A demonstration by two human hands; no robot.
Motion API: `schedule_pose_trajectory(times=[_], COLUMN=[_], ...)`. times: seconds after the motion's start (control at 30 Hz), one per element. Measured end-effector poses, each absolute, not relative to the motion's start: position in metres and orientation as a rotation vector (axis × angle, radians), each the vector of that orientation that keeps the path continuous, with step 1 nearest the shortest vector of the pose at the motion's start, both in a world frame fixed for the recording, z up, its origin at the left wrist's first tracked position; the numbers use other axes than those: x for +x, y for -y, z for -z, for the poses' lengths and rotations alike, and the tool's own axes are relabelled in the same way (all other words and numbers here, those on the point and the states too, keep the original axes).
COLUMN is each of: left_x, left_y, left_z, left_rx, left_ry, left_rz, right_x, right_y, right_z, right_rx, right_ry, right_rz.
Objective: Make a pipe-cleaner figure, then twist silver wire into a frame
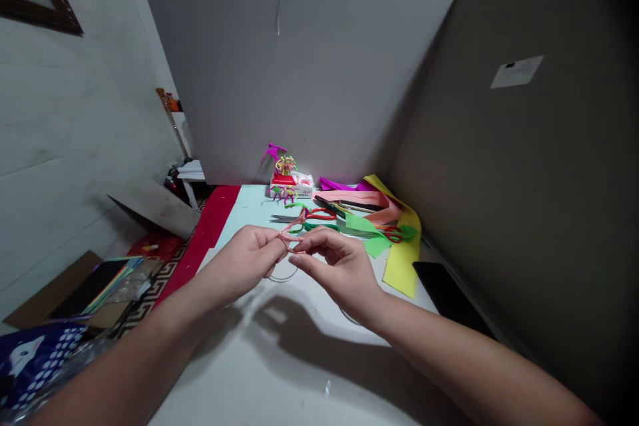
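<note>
My left hand (248, 263) and my right hand (339, 273) meet above a white tabletop (279, 373). Between their fingertips is a twisted pink pipe cleaner (294, 229), pinched by both hands. A thin loop of wire (283, 277) lies under my hands. Just beyond them are scissors with red handles (320, 214). Further right, a second red-handled pair of scissors (392, 233) rests on green paper (367, 229) and yellow paper (403, 266). Pink paper strips (349, 197) lie nearby.
Small pipe-cleaner figures stand on a white box (291, 185) at the table's back. Grey boards (279, 66) rise behind and to the right. A black tablet or phone (449, 291) lies at the right. A red strip (212, 219) edges the left side.
</note>
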State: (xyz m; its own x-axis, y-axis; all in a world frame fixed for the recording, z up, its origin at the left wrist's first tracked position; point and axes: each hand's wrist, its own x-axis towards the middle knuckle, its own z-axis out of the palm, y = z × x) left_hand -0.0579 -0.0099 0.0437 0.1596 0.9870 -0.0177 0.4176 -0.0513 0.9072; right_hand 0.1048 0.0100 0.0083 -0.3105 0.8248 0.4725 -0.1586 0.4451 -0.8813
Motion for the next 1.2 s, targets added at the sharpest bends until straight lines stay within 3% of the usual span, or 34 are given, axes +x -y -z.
schedule_pose_trajectory(times=[0.3, 0.47, 0.63, 0.87, 1.03, 1.2], left_x=[-0.056, -0.055, -0.052, -0.050, -0.048, -0.050], left_y=[0.006, 0.007, 0.010, 0.005, 0.004, 0.007], left_z=[-0.035, -0.034, -0.038, -0.019, -0.013, -0.022], left_rx=[1.495, 1.655, 1.851, 2.216, 2.328, 1.969], left_ry=[-1.161, -1.270, -1.457, -1.656, -1.763, -1.580], left_rz=[-0.823, -0.835, -1.076, -1.246, -1.321, -1.265], right_x=[0.112, 0.111, 0.116, 0.120, 0.108, 0.110], right_y=[-0.019, -0.025, -0.032, -0.020, -0.024, -0.034], right_z=[-0.017, -0.009, -0.014, -0.031, -0.025, -0.021], right_rx=[-0.460, -0.479, -0.551, -0.643, -0.708, -0.681], right_ry=[1.701, 1.642, 1.671, 1.897, 1.836, 1.858], right_rz=[-1.306, -1.496, -1.309, -0.773, -0.843, -0.883])
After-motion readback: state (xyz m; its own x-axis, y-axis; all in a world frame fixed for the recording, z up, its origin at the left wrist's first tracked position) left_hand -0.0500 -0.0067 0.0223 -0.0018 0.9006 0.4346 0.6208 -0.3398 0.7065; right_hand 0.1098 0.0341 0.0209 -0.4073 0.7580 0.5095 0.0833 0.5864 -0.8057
